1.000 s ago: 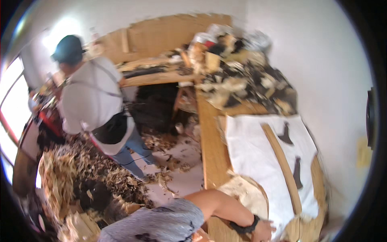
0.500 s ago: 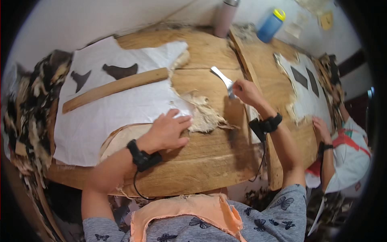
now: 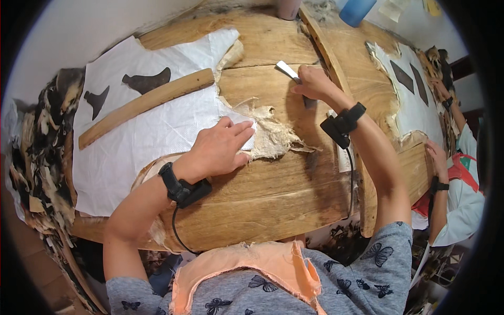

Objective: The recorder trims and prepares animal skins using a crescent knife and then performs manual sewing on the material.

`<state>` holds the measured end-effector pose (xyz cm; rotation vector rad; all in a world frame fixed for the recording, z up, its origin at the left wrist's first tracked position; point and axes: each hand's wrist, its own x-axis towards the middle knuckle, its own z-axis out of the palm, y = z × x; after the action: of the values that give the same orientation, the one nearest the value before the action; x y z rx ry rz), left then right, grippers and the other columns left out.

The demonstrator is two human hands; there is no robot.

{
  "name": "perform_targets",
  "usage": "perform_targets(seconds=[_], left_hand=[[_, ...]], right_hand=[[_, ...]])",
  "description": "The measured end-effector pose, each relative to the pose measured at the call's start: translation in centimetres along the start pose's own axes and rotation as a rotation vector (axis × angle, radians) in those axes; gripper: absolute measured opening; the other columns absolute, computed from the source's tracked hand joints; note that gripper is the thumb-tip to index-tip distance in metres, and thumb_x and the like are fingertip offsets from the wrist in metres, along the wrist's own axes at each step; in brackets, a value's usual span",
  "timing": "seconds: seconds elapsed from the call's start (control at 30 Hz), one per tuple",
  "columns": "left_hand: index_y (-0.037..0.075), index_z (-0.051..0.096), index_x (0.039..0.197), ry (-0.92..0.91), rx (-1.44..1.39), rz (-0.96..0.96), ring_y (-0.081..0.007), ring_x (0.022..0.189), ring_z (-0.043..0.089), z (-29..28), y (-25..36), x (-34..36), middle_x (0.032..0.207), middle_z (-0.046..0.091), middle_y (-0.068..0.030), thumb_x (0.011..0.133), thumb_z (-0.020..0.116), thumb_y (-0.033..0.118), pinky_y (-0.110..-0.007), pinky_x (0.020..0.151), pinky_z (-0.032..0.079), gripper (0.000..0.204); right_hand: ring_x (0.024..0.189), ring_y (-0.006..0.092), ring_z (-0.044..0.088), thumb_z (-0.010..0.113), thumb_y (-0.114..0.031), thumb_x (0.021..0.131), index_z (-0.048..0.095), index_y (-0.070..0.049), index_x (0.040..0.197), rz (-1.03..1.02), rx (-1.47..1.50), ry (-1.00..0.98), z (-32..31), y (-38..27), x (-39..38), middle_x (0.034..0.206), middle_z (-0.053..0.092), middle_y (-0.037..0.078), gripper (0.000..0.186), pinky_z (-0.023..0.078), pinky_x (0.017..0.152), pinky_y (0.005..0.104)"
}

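My left hand [image 3: 220, 147] lies with fingers apart on the lower right corner of a white fabric piece [image 3: 115, 157], beside frayed cream hide [image 3: 275, 136] that shows from under it. A wooden strip [image 3: 147, 107] and two dark cutouts [image 3: 145, 80] rest on the fabric. My right hand [image 3: 315, 84] is closed around a flat silver metal tool [image 3: 285, 68] above the bare wood of the table [image 3: 268, 194], to the right of the hide.
Dark fur scraps [image 3: 47, 136] hang at the left. A pink bottle [image 3: 289, 8] and a blue bottle [image 3: 354, 10] stand at the back. A long batten [image 3: 331, 58] crosses the table. Right of it lies another white piece [image 3: 415, 105], with a co-worker's hands [image 3: 436, 152] at it.
My view has swung from the room down to the table. Since half a second ago my right hand has moved farther from me with the tool, and my left hand has shifted slightly up.
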<state>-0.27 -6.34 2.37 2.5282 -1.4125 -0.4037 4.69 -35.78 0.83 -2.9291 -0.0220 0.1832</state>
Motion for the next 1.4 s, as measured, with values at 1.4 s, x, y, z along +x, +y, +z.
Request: perform_targets(seconds=[1.4], left_hand=[[0.001,0.052,0.098,0.143,-0.634,0.266,-0.0354,0.078,0.052,0.0,2.4,-3.9,0.081,0.049,-0.014,0.065,0.068,0.009,-0.039,0.066,0.046,0.038]], right_hand=[[0.066,0.0214,0.056,0.073,-0.018,0.066,0.056,-0.006,0.09,-0.569,0.495,0.442,-0.4,-15.8,-17.3,0.079,0.049,0.008,0.031,0.047,0.055,0.0322]])
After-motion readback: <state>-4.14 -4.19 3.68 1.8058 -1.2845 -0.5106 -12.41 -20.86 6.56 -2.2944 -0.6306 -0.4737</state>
